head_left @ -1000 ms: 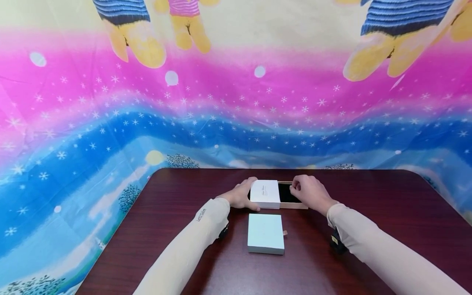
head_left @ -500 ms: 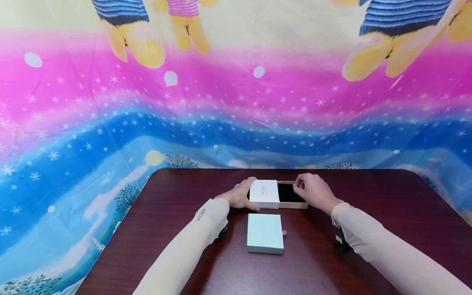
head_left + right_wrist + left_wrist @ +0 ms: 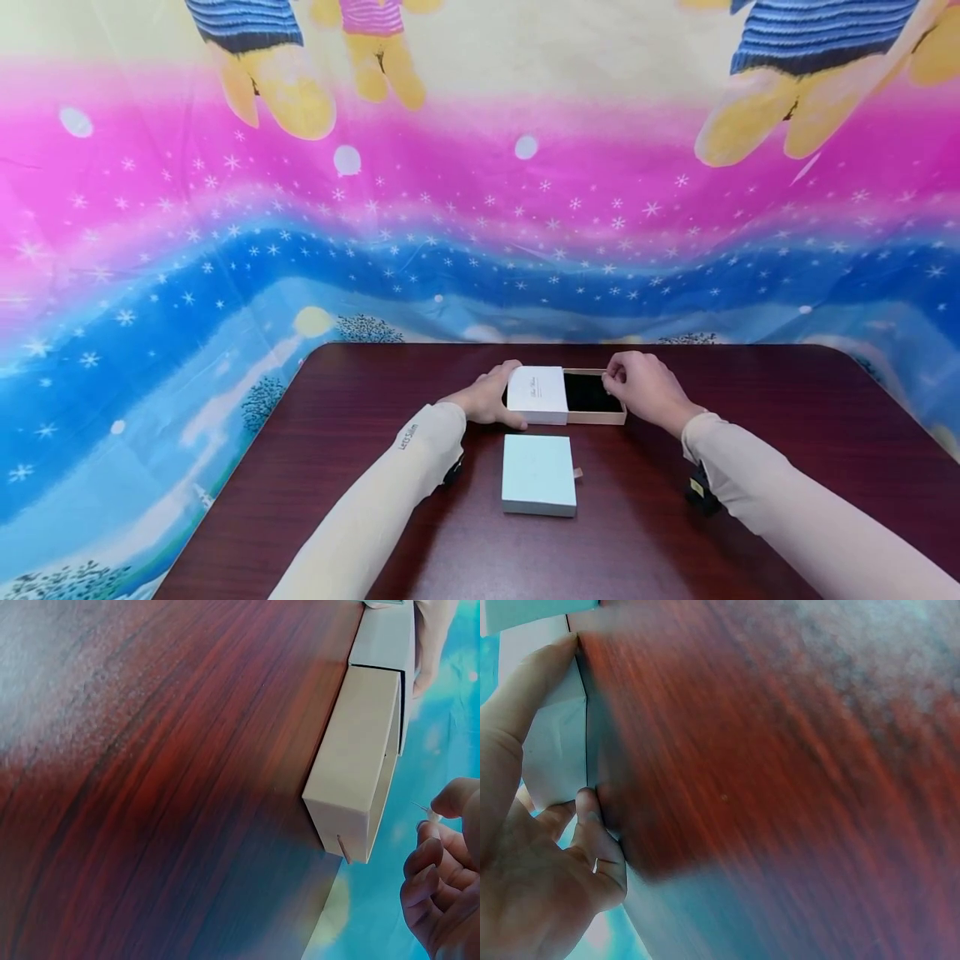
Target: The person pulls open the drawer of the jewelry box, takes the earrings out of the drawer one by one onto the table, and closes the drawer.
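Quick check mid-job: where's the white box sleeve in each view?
Head: white sleeve, below and slightly right of centre.
Left wrist: white sleeve, upper left, near the frame's edge.
Right wrist: white sleeve, upper right, above the open drawer.
Shared landmark: left hand, on the sleeve in all three.

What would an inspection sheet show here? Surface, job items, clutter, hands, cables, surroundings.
Surface: dark red-brown table, wood-grained, glossy.
Job's things: white box cover; tan drawer partly out of it, black lining inside; small pale piece with thin pin.
Clutter: pale mint box, apart, nearer the camera.
Hands: left hand grips the white box cover; right hand pinches the small pale piece.
Cables: nothing seen.
Surroundings: pink-and-blue patterned backdrop behind the table.
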`<action>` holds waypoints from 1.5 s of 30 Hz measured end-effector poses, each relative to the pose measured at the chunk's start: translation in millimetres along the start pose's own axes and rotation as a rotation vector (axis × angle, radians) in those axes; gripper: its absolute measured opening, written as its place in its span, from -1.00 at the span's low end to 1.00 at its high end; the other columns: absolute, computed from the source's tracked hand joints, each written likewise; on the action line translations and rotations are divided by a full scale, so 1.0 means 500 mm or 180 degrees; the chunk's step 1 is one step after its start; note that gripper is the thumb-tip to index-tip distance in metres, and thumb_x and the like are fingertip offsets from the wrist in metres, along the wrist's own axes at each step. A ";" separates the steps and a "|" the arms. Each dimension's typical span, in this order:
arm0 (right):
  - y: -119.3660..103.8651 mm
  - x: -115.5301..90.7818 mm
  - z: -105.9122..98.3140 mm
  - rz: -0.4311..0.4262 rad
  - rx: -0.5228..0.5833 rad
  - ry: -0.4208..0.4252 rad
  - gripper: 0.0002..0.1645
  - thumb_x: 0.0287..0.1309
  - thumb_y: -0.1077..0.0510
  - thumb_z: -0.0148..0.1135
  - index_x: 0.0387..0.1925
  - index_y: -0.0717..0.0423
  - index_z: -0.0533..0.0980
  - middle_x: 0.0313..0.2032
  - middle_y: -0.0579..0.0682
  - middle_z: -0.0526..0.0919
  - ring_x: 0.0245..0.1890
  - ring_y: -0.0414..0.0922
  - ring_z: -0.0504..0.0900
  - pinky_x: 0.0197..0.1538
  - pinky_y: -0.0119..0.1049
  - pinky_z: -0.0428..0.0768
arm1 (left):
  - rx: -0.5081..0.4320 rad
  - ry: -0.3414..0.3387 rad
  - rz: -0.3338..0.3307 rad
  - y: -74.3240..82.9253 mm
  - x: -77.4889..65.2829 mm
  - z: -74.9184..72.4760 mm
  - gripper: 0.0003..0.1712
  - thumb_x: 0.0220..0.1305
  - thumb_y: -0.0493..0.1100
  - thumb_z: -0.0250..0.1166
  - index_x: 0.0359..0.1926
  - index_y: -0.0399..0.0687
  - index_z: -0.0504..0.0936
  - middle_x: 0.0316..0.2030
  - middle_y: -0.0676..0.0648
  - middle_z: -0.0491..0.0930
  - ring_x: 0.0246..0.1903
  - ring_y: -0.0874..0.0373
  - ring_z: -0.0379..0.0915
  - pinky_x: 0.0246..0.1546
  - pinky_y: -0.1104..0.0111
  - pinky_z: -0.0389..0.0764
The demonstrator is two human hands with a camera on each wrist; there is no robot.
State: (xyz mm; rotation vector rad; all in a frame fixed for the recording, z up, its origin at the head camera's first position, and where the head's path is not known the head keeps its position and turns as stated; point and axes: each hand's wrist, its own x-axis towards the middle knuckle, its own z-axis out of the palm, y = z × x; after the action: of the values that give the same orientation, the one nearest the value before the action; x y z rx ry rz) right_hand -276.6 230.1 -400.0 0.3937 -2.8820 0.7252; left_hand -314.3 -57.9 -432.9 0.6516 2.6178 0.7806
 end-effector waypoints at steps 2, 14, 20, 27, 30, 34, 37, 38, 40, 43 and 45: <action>0.001 -0.001 -0.001 0.0010 0.0006 0.0025 -0.85 0.28 0.17 0.21 -0.32 0.15 0.64 -0.61 -0.07 0.57 -0.63 -0.17 0.43 -0.45 -0.27 0.40 | -0.0017 -0.0003 0.0000 0.000 0.000 0.000 0.22 0.10 0.08 0.54 0.58 0.05 -0.05 0.39 -0.12 0.28 0.30 -0.08 0.21 0.32 0.03 0.31; 0.019 -0.007 -0.004 0.0060 0.0003 0.0083 -0.85 0.26 0.17 0.20 -0.35 0.15 0.63 -0.62 -0.08 0.51 -0.62 -0.17 0.39 -0.47 -0.28 0.35 | -0.0002 0.0016 0.0032 0.002 -0.002 -0.002 0.21 0.10 0.08 0.55 0.58 0.04 -0.04 0.37 -0.12 0.30 0.28 -0.08 0.23 0.32 0.03 0.32; 0.029 -0.009 -0.006 0.0079 -0.0006 0.0108 -0.82 0.30 0.14 0.21 -0.36 0.15 0.62 -0.61 -0.07 0.52 -0.61 -0.16 0.39 -0.47 -0.28 0.35 | 0.0006 0.0013 0.0010 0.003 -0.003 -0.002 0.22 0.11 0.08 0.54 0.59 0.04 -0.06 0.39 -0.12 0.28 0.32 -0.08 0.21 0.33 0.02 0.32; 0.037 -0.012 -0.011 0.0082 -0.0017 0.0159 -0.82 0.30 0.15 0.21 -0.37 0.16 0.62 -0.59 -0.06 0.54 -0.59 -0.15 0.42 -0.47 -0.28 0.35 | 0.0001 0.0018 0.0008 0.003 -0.004 -0.002 0.21 0.11 0.08 0.54 0.58 0.04 -0.05 0.38 -0.11 0.29 0.30 -0.07 0.22 0.32 0.02 0.32; 0.043 -0.012 -0.013 0.0090 -0.0033 0.0174 -0.83 0.28 0.17 0.20 -0.37 0.16 0.62 -0.58 -0.06 0.55 -0.58 -0.16 0.42 -0.47 -0.28 0.35 | 0.0009 0.0019 0.0018 0.003 -0.003 -0.002 0.21 0.11 0.08 0.54 0.58 0.03 -0.04 0.37 -0.11 0.30 0.30 -0.07 0.23 0.33 0.03 0.31; 0.051 -0.013 -0.017 0.0108 -0.0006 0.0187 -0.84 0.25 0.18 0.19 -0.37 0.16 0.62 -0.57 -0.07 0.55 -0.56 -0.15 0.43 -0.45 -0.28 0.36 | 0.0029 0.0029 0.0040 0.002 -0.001 -0.001 0.21 0.08 0.08 0.56 0.57 0.02 -0.02 0.37 -0.11 0.30 0.28 -0.08 0.23 0.34 0.04 0.30; 0.056 -0.014 -0.022 0.0139 0.0019 0.0184 -0.84 0.23 0.18 0.19 -0.38 0.17 0.63 -0.57 -0.06 0.55 -0.56 -0.15 0.43 -0.43 -0.27 0.36 | 0.0031 0.0035 0.0044 0.001 0.000 0.000 0.20 0.07 0.08 0.56 0.56 0.03 0.00 0.35 -0.11 0.31 0.26 -0.07 0.24 0.33 0.04 0.31; 0.058 -0.015 -0.023 0.0149 0.0017 0.0185 -0.84 0.23 0.18 0.19 -0.38 0.17 0.63 -0.56 -0.06 0.55 -0.55 -0.15 0.43 -0.43 -0.28 0.36 | 0.0031 0.0038 0.0044 0.000 0.001 0.001 0.20 0.07 0.08 0.56 0.55 0.02 0.01 0.34 -0.11 0.31 0.25 -0.06 0.24 0.32 0.04 0.31; 0.061 -0.015 -0.026 0.0173 0.0022 0.0191 -0.83 0.22 0.18 0.19 -0.38 0.18 0.64 -0.56 -0.05 0.56 -0.55 -0.14 0.43 -0.43 -0.27 0.36 | 0.0032 0.0039 0.0046 0.000 0.001 0.002 0.20 0.07 0.08 0.57 0.55 0.02 0.01 0.34 -0.11 0.32 0.25 -0.05 0.24 0.32 0.05 0.32; 0.065 -0.015 -0.030 0.0195 0.0030 0.0204 -0.83 0.21 0.17 0.19 -0.37 0.18 0.64 -0.55 -0.04 0.58 -0.55 -0.14 0.44 -0.43 -0.27 0.37 | 0.0048 0.0046 0.0046 -0.002 0.003 0.004 0.20 0.06 0.08 0.57 0.55 0.01 0.01 0.34 -0.11 0.32 0.24 -0.05 0.25 0.31 0.05 0.32; 0.068 -0.015 -0.033 0.0207 0.0050 0.0202 -0.82 0.22 0.16 0.20 -0.37 0.19 0.65 -0.53 -0.03 0.60 -0.53 -0.13 0.46 -0.41 -0.27 0.39 | 0.0049 0.0048 0.0044 -0.002 0.004 0.004 0.21 0.06 0.08 0.57 0.55 0.01 0.00 0.34 -0.11 0.32 0.24 -0.05 0.24 0.31 0.05 0.32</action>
State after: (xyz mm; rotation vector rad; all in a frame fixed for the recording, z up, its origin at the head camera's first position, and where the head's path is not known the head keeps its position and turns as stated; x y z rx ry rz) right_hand -278.0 268.4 -402.1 0.2746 -2.8429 0.7570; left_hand -315.5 -56.8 -435.5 0.6715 2.6382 0.7730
